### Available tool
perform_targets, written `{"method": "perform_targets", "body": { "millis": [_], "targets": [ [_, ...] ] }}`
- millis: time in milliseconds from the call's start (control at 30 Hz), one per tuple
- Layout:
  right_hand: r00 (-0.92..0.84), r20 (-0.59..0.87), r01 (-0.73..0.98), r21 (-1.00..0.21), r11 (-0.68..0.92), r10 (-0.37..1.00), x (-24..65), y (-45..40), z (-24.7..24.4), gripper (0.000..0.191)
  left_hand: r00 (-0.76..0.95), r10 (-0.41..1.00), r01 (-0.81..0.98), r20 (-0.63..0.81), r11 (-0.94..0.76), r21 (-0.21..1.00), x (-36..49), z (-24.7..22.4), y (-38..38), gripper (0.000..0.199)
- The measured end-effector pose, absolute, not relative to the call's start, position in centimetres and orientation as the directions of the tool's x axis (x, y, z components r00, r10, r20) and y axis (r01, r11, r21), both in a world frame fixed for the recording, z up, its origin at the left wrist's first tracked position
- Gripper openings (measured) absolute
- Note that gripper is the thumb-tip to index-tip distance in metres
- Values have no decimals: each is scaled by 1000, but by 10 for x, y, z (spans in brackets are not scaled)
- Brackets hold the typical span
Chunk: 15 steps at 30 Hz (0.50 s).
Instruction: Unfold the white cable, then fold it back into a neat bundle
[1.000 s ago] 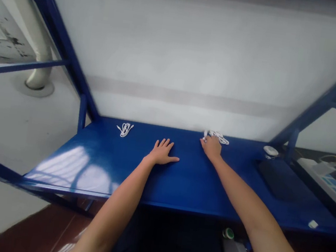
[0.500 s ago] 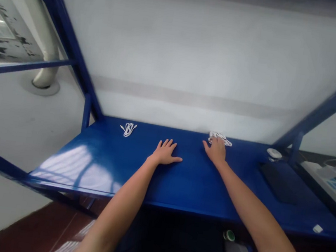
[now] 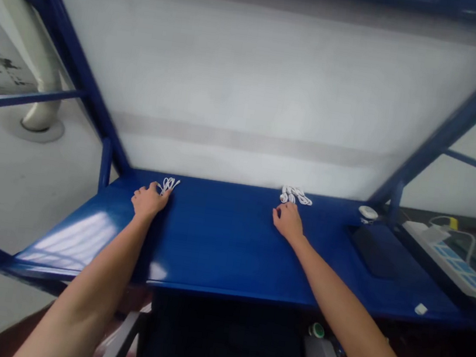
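A blue table spans the view, with a power strip toward the right and a black slab nearer, both well apart from the coil. The left hand is spread, thumb wide of the fingers, at the coil near the table's back left; the right hand is half curled before a cable bundle, its grip impossible to tell. Reaching the coil seems the step in hand; the next move calls for pinching it, apparently unobstructed. A white cube lies front right.

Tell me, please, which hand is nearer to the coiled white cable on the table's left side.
Left. The left hand is at the near side of the coiled white cable; the right hand is well off to the cable's right, by the other white cables.
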State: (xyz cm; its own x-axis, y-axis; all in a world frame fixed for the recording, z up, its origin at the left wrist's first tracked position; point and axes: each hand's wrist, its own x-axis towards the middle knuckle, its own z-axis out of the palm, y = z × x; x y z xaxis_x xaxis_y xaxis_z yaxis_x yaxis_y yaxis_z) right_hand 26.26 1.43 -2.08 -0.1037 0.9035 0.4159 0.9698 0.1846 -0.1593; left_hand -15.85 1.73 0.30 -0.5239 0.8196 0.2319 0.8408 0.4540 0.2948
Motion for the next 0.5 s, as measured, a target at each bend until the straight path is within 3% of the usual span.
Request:
{"method": "perform_targets", "body": {
  "millis": [167,333,500],
  "targets": [
    [-98,357,968,-182,172,929,260,12,-18,25,-269,938,954,220,228,193,-155,-2,31,45],
    [-107,330,964,-198,179,938,260,14,-19,26,-174,964,967,201,129,218,-115,-7,33,37],
    [-103,323,966,-194,173,941,260,14,-19,25,77,973,946,216,-139,293,-26,-8,27,29]
  ]
}}
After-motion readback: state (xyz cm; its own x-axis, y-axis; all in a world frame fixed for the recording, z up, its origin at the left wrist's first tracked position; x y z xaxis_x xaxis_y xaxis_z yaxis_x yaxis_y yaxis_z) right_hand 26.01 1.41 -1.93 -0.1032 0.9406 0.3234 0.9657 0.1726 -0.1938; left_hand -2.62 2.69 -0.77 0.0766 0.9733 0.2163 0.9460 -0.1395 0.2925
